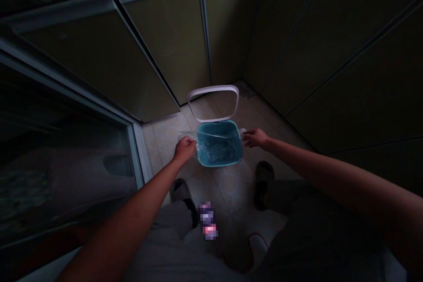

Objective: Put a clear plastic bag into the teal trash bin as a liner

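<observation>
A blue bin [220, 158] stands on the tiled floor with its white rim frame [235, 101] tipped up behind it. Clear plastic film [187, 134] lies across the opening and sticks out on both sides. At the bin's left edge, my left hand [185, 147] has its fingers closed on the film. My right hand [255, 138] is beside the right edge, fingers bent and pinching the film's other end. Dim light hides the exact fingertip contact.
Cabinet doors [165, 35] run behind the bin and along the right. A framed glass panel [112, 163] is at left. My slippered feet [181, 190] flank the floor below the bin, near a pixelated item [208, 221].
</observation>
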Tool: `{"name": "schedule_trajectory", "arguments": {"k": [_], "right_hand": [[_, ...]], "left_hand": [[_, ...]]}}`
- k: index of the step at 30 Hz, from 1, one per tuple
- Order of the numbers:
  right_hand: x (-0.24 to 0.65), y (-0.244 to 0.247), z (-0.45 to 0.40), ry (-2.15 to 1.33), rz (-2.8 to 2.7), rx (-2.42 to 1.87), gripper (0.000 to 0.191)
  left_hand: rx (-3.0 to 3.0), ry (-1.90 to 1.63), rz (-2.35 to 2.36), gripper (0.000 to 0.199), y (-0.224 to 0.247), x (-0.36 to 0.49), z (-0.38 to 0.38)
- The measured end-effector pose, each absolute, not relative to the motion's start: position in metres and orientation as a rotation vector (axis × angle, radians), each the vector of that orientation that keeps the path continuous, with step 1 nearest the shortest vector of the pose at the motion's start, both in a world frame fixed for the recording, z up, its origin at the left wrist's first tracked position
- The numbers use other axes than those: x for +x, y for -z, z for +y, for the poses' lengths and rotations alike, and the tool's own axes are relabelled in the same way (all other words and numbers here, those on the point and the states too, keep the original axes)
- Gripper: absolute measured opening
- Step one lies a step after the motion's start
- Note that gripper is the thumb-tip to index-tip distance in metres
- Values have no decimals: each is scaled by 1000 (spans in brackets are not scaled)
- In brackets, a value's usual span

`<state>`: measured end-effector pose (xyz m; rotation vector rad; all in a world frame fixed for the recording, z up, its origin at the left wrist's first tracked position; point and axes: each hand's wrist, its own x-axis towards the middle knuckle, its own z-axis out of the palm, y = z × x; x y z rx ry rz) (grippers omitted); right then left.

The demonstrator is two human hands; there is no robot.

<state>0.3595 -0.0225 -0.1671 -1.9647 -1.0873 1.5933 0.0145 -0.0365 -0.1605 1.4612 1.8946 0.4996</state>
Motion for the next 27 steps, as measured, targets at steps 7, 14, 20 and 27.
{"name": "schedule_trajectory", "arguments": {"k": [7,14,20,27], "right_hand": [[350,169,-8,-1454,-865,-2011,49],[349,177,4,-1202,-1543,-2077,31],[358,169,21,-953,-1972,-2173,18],[355,178,36,-1283,-1805,-2087,32]], "left_hand": [[1952,-368,1885,38,156,8,-5],[2014,-135,1896,22,174,-4,31],[1759,-387,1690,24,206,-12,60],[1299,-605,1668,19,232,0,83]]}}
